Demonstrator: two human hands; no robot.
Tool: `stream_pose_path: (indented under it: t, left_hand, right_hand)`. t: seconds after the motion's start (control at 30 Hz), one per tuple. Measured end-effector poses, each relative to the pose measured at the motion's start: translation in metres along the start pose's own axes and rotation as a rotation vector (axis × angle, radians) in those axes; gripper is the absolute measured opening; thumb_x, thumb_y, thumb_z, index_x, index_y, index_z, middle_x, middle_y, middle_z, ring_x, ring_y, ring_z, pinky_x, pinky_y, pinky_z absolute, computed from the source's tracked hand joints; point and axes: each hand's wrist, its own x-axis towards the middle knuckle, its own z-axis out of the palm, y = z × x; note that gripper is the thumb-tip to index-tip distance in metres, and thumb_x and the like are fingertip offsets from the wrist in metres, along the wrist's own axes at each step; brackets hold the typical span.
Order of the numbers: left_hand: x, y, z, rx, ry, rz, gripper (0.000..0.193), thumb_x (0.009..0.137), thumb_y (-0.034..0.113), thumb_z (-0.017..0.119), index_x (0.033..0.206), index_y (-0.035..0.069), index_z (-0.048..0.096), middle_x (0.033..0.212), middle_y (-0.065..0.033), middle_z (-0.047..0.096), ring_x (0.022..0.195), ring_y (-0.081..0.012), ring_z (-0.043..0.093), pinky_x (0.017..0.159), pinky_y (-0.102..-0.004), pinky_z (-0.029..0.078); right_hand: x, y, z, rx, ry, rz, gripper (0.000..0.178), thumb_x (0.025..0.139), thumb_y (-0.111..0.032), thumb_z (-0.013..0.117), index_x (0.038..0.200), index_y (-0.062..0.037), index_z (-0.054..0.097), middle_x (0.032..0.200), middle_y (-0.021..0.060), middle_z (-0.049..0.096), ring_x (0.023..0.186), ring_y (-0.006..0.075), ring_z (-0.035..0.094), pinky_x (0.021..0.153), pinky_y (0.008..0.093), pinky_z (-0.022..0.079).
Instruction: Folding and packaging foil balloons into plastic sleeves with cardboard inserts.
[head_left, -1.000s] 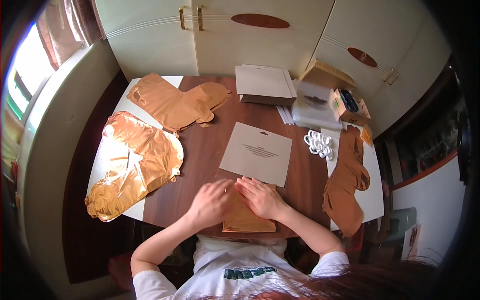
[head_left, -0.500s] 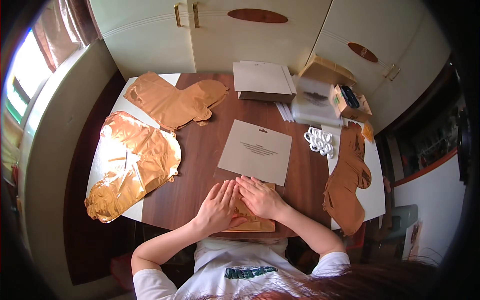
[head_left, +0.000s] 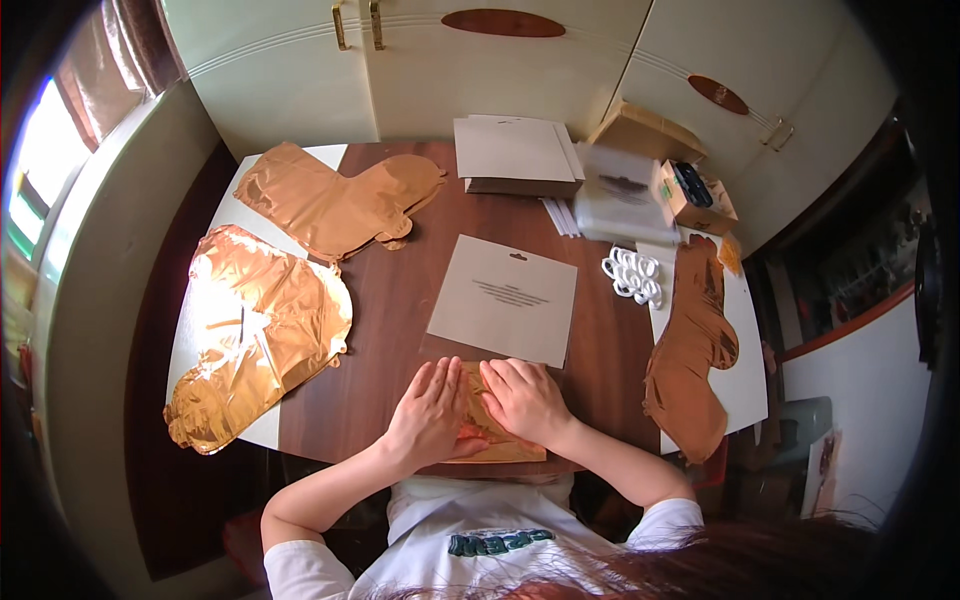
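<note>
The folded gold foil (head_left: 512,450) lies on the tabletop (head_left: 390,330) right in front of you, near its front edge and directly under your two hands. Your left hand (head_left: 428,412) covers its left part, palm down and spread flat, with the fingers straight and close together, pointing away from you, and the thumb reaching to the right across the foil. Your right hand (head_left: 525,402) lies over its upper right part, palm down, the fingers slightly bent and angled toward the left. Neither of your hands is closed around anything. Between them a strip of the foil shows, and more of it shows below, toward your body; how firmly you press, you cannot tell from here.

Just beyond your fingertips is a pale card (head_left: 503,305) with a hanging slot and dark print, tilted a little; whether the foil touches it is hidden. To your left, well apart from your hands, lie a shiny foil balloon (head_left: 270,335) and, behind it, a duller foil balloon (head_left: 325,205). To your right lie a brown foil balloon (head_left: 695,360) and, nearer the card, a bunch of white loops (head_left: 633,277). At the back stand a stack of cards (head_left: 515,150), clear plastic bags (head_left: 620,200) and a small box (head_left: 705,205).
</note>
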Motion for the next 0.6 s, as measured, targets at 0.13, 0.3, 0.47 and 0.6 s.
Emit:
stream_pose_path:
  t: [0.13,0.3,0.47,0.6]
  left_hand:
    - [0.001,0.001,-0.004,0.016,0.004,0.008,0.097,0.076,0.071,0.045,0.126,-0.012,0.045,0.132,-0.0262,0.046,0.127,-0.0316,0.041,0.108,-0.0438,0.026]
    - [0.002,0.001,0.001,0.014,0.038,0.004,0.101,0.071,0.075,0.05,0.124,-0.011,0.048,0.13,-0.0219,0.048,0.119,-0.0256,0.044,0.1,-0.0403,0.033]
    - [0.01,-0.004,0.005,0.042,0.063,-0.084,0.096,0.066,0.074,0.055,0.123,-0.004,0.053,0.125,-0.0119,0.053,0.121,-0.0208,0.041,0.096,-0.039,0.032]
    - [0.009,-0.01,-0.001,0.091,0.04,-0.07,0.092,0.069,0.074,0.05,0.123,0.0,0.055,0.129,-0.0055,0.051,0.129,-0.0211,0.032,0.098,-0.0412,0.031]
  right_hand:
    - [-0.003,0.001,0.0,-0.078,0.109,-0.032,0.042,0.078,-0.02,0.065,0.115,0.0,0.058,0.11,0.0083,0.058,0.103,0.0207,0.054,0.089,0.0346,0.043]
    - [0.002,0.001,-0.004,-0.071,0.074,-0.015,0.041,0.078,-0.02,0.063,0.114,-0.0004,0.059,0.109,0.0076,0.058,0.101,0.0199,0.054,0.088,0.0341,0.043]
    - [0.005,-0.001,-0.007,-0.101,-0.03,0.004,0.041,0.079,-0.02,0.06,0.116,-0.0014,0.059,0.109,0.0058,0.057,0.1,0.0181,0.053,0.087,0.0332,0.042]
    - [0.004,0.0,-0.006,-0.118,-0.014,0.003,0.042,0.079,-0.021,0.06,0.117,-0.0014,0.058,0.109,0.0061,0.058,0.101,0.0179,0.053,0.088,0.0333,0.041]
